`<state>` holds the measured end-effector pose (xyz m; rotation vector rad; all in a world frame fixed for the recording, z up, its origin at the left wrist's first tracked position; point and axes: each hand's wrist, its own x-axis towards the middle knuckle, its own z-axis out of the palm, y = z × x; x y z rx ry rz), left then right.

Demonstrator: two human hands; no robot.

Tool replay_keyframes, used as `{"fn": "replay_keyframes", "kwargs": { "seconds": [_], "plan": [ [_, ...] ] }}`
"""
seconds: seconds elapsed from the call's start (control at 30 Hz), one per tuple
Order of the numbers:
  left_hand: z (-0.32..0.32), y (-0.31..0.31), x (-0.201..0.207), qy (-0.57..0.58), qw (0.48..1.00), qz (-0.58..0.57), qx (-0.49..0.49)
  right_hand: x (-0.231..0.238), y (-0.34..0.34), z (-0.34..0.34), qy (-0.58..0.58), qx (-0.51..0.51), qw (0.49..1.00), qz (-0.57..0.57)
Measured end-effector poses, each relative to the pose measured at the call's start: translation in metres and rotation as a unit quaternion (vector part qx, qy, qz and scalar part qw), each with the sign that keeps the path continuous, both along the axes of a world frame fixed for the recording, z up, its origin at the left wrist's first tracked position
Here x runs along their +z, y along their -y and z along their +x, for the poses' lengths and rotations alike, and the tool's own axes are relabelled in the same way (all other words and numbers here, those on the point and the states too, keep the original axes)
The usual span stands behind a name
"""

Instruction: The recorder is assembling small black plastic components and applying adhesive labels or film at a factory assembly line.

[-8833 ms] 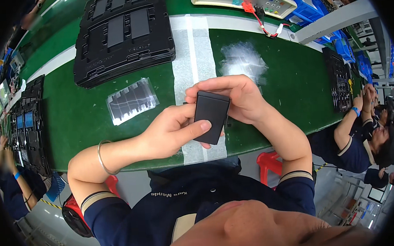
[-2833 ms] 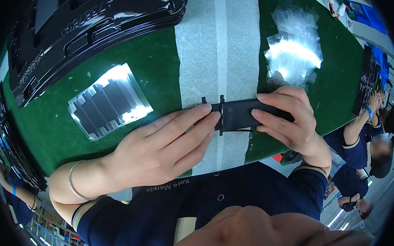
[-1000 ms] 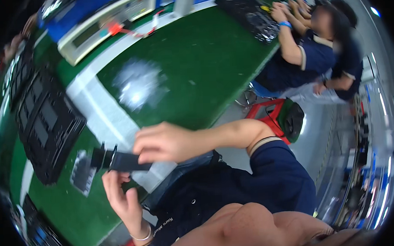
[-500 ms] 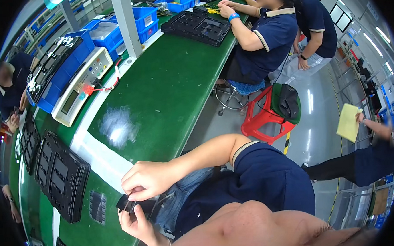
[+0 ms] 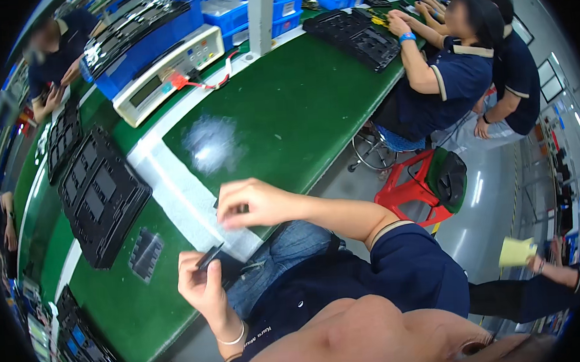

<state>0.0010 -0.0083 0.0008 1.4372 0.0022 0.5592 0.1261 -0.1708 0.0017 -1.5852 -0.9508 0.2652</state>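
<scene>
While left hand [image 5: 200,284] fingers pinch a thin black part [image 5: 209,257], right hand [image 5: 252,202] fingers curled, contents unclear.

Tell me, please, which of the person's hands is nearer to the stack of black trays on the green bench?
Left. The left hand, holding a small black part, sits just right of the stack of black trays; the right hand is farther right.

Plenty of open green mat [image 5: 299,108] on the bench to the right of the white strip [image 5: 179,200], only a crinkly clear plastic sheet [image 5: 211,144] lying flat there. Left side is tighter: the stacked black moulded trays [image 5: 100,197] sit just beside the strip, with a small black ribbed part [image 5: 145,254] near their corner. Further back, the cream-coloured box instrument [image 5: 166,73] and its red cable [image 5: 209,77] block the far edge.
</scene>
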Motion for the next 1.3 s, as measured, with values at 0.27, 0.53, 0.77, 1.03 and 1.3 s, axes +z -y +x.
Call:
{"fn": "replay_keyframes", "kwargs": {
  "seconds": [0.27,0.53,0.77,1.03,1.3],
  "plan": [
    [0.018,0.003,-0.005,0.03,0.998,-0.055,-0.027,0.01,-0.016,-0.028,-0.076,0.001,0.996,0.052],
    [0.012,-0.003,0.007,0.015,0.994,-0.047,-0.096,0.006,-0.012,-0.029,-0.128,-0.014,0.989,0.071],
    [0.017,-0.004,0.005,0.019,0.997,-0.007,-0.072,0.004,-0.009,-0.027,-0.103,-0.027,0.992,0.062],
    [0.023,-0.001,0.005,0.08,0.989,0.119,0.022,0.001,-0.012,-0.027,0.039,-0.061,0.993,0.096],
    [0.025,0.01,0.003,0.158,0.961,0.182,0.137,0.002,-0.017,-0.037,0.126,-0.126,0.976,0.124]
  ]
}}
